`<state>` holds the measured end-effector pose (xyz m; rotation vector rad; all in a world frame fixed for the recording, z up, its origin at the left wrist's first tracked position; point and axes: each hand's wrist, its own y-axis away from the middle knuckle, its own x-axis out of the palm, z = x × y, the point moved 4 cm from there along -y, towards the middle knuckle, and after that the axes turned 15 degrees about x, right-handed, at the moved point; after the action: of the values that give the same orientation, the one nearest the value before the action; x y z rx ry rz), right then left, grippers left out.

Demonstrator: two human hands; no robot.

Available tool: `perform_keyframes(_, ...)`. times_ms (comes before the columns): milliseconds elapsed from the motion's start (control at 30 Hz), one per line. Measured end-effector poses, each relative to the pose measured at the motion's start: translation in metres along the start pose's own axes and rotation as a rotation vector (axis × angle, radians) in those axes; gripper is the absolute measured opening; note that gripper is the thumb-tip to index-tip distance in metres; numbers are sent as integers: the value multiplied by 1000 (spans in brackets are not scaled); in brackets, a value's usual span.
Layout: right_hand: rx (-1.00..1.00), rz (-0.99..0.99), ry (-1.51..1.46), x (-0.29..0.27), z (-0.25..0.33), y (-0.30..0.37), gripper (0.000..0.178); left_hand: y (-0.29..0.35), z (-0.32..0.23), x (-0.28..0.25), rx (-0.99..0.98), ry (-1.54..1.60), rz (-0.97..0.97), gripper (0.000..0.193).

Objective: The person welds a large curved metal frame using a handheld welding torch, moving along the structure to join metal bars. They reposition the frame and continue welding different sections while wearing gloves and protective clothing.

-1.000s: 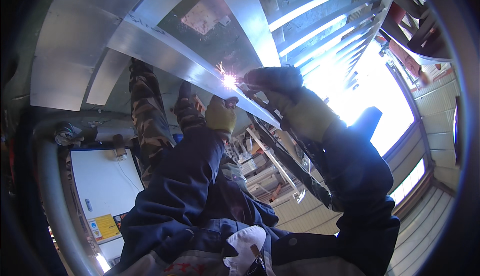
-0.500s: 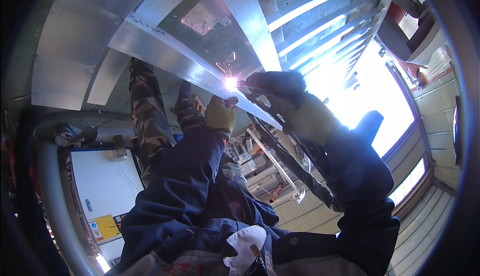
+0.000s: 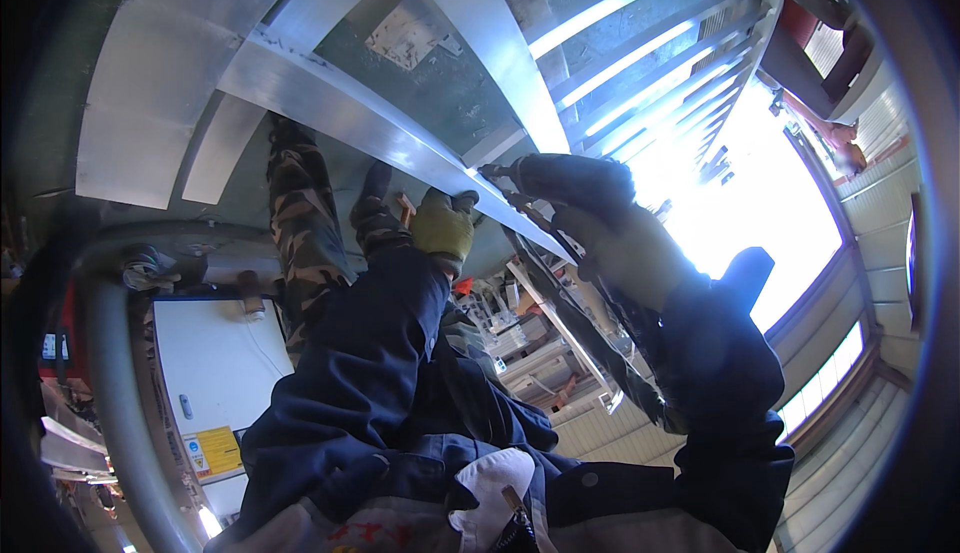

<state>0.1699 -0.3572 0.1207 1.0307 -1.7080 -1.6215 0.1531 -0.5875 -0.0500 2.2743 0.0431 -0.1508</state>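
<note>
A long silvery metal bar (image 3: 350, 108) crosses the frame in front of me, slanting down to the right. My left hand (image 3: 444, 225), in a yellow-green glove, is closed at the bar's near edge, its thumb side touching the metal. With fingers wrapped round it, my gloved right hand (image 3: 620, 243) holds a dark welding torch (image 3: 570, 175). The torch's tip points left, close to the bar where a flat crosspiece (image 3: 495, 143) meets it. No spark or glow shows at the tip now. The torch's underside is hidden by my glove.
Wide metal slats (image 3: 480, 33) and a row of narrower bars (image 3: 640, 48) stretch away beyond. A white cabinet (image 3: 215, 363) stands at lower left beside a grey curved pipe (image 3: 125, 383). Camouflage-clad legs (image 3: 305, 203) show at left. Strong daylight glares at right.
The bright welding spark and its flying sparks have gone out. My view has shifted slightly, and both hands keep nearly the same places at the bar.
</note>
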Motion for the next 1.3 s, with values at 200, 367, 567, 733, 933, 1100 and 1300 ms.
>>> perform_keyframes(200,-185,-56,-204,-10,-5,34,46,-4,8,2,3,-111,72,49)
perform_keyframes(367,-249,-106,-330,-24,-17,63,41,-6,-9,-10,10,-149,133,52)
perform_keyframes(567,-221,-112,-549,-31,-80,80,41,-11,24,2,-1,-122,100,50)
perform_keyframes(733,-200,-54,-719,-41,-135,81,45,-10,33,8,77,-239,16,43)
perform_keyframes(933,-158,80,-842,-68,-199,72,54,2,40,19,52,78,-136,27)
perform_keyframes(1100,-3,172,-883,-77,-255,42,55,58,21,48,-4,-29,-66,33)
perform_keyframes(1300,-14,321,-1096,-55,-300,-3,46,207,-156,109,41,181,1119,44)
